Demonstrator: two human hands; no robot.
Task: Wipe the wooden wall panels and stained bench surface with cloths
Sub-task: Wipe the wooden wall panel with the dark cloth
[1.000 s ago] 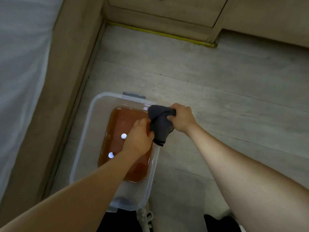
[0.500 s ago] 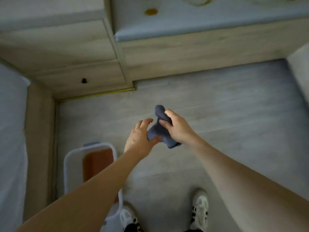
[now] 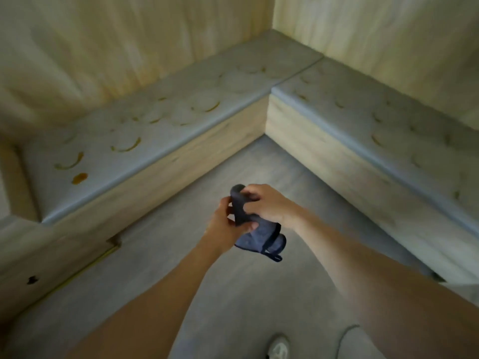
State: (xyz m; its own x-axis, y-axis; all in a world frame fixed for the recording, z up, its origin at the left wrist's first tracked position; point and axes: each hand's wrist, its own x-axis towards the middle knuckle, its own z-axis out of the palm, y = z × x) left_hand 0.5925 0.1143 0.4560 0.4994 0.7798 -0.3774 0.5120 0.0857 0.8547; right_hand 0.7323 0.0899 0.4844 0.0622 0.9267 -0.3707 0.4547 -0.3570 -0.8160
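Head view looks down past a white shoe toe (image 3: 278, 349) at the bottom edge on the grey plank floor (image 3: 160, 270); above it both bare forearms meet over the floor, the left hand (image 3: 225, 229) and the right hand (image 3: 269, 203) both curled round a crumpled dark blue cloth (image 3: 261, 235), whose lower end hangs loose below the fingers; the cloth is well apart from the L-shaped pale grey bench top (image 3: 160, 130), marked with orange-brown ring stains (image 3: 126, 145) and one blot (image 3: 79, 178); behind the bench rise blurred light wooden wall panels (image 3: 145, 40), meeting in a corner.
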